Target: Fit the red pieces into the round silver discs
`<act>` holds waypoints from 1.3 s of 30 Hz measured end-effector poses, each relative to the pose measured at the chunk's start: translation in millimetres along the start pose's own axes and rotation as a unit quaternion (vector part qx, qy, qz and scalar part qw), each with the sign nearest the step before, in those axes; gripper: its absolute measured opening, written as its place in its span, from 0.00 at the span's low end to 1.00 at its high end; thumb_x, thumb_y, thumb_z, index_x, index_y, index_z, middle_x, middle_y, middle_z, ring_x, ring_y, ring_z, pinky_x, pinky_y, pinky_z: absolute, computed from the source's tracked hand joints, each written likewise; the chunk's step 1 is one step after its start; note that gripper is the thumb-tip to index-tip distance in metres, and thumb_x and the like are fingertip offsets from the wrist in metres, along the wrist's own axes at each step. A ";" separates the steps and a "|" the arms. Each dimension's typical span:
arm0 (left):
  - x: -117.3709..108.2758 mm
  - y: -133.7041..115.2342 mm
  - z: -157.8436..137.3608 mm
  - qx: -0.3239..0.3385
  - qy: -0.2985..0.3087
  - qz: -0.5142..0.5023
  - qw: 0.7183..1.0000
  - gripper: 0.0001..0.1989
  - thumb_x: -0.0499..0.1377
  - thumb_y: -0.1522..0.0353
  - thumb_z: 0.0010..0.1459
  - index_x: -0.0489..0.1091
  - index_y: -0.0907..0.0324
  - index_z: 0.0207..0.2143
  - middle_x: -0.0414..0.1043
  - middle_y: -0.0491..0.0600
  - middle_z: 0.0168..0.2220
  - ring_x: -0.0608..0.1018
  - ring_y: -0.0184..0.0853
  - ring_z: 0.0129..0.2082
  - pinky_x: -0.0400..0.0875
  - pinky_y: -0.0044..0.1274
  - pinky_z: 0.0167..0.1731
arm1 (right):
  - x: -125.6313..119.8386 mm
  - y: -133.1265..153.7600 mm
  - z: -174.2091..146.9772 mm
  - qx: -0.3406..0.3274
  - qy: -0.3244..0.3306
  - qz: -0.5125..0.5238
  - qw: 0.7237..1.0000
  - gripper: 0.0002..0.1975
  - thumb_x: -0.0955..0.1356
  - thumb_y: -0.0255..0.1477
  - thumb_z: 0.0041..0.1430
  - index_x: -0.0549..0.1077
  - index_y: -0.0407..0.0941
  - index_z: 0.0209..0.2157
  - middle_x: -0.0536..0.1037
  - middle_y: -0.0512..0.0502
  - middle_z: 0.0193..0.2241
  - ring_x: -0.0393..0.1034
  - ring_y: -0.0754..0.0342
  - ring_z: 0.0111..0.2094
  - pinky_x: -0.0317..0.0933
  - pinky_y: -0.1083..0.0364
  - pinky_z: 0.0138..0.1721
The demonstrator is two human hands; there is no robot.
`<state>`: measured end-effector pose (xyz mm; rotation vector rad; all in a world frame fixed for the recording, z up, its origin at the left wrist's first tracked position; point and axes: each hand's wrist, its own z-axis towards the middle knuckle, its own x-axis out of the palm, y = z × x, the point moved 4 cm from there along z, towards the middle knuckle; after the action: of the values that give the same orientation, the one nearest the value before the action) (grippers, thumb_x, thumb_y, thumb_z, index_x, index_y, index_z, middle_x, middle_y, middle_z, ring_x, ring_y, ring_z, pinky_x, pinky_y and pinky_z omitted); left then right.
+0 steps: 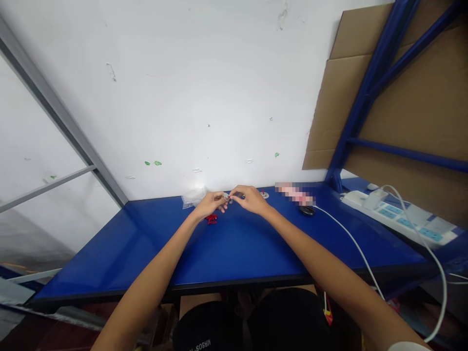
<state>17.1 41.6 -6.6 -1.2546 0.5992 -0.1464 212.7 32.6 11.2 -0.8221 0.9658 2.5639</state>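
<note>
My left hand (212,204) and my right hand (250,198) meet over the back of the blue table, fingertips almost touching. Closed in a pinch, my left hand holds a small whitish piece (225,196), too small to make out. The thumb and index finger of my right hand pinch a thin red strand, which looks like cord, at that piece. Just below my left hand lies a bundle of red cord (211,219). A clear plastic bag (193,197) rests behind my left wrist. Beyond my right hand is a pale disc (265,195) with a red part standing on it.
The blue table (234,253) meets a white wall at the back. To the right are a black round object (307,210), a blurred pink item (295,193), a white cable (351,239) and a power strip (398,217). A blue metal frame (356,112) backs onto cardboard.
</note>
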 end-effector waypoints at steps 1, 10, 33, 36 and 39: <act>-1.2 -0.2 0.2 0.002 -0.012 0.010 1.000 0.18 0.66 0.54 0.62 0.76 0.60 0.40 0.79 0.53 0.40 0.81 0.35 0.36 0.79 0.26 0.36 | -2.5 0.9 0.1 0.002 -0.002 -0.029 1.000 0.07 0.71 0.26 0.68 0.83 0.47 0.43 0.85 0.47 0.42 0.79 0.51 0.40 0.68 0.56 0.45; -18.9 9.9 4.2 -0.001 -0.152 0.126 0.980 0.14 0.61 0.65 0.59 0.76 0.58 0.47 0.78 0.54 0.47 0.79 0.36 0.39 0.79 0.26 0.35 | -44.8 -34.6 11.0 0.110 0.009 -0.124 0.986 0.03 0.72 0.26 0.60 0.81 0.44 0.35 0.82 0.44 0.41 0.76 0.51 0.43 0.66 0.57 0.44; -58.9 0.1 -4.8 0.007 -0.069 0.302 0.951 0.08 0.62 0.66 0.54 0.81 0.55 0.33 0.81 0.49 0.31 0.79 0.38 0.31 0.71 0.25 0.33 | -32.8 -61.8 -3.2 0.096 0.078 -0.224 0.967 0.12 0.70 0.28 0.68 0.82 0.44 0.51 0.83 0.38 0.50 0.77 0.45 0.52 0.68 0.53 0.51; -59.1 11.0 -6.2 -0.001 0.008 0.344 0.939 0.05 0.65 0.66 0.51 0.82 0.53 0.29 0.81 0.49 0.30 0.80 0.39 0.30 0.70 0.25 0.32 | -7.9 -61.2 -8.2 0.070 0.115 -0.249 0.959 0.21 0.73 0.28 0.68 0.77 0.43 0.61 0.78 0.33 0.61 0.75 0.40 0.59 0.68 0.49 0.57; -59.8 23.9 -3.4 -0.004 0.011 0.349 0.937 0.03 0.68 0.66 0.47 0.82 0.52 0.27 0.81 0.49 0.30 0.79 0.38 0.28 0.69 0.25 0.30 | 1.2 -66.7 -10.2 0.080 0.142 -0.246 0.956 0.18 0.74 0.28 0.67 0.80 0.46 0.57 0.81 0.36 0.58 0.78 0.41 0.56 0.69 0.50 0.53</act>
<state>-39.9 71.7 -8.6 -0.9832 1.0295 0.4370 245.2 74.9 -30.1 -1.2289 0.8910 1.9557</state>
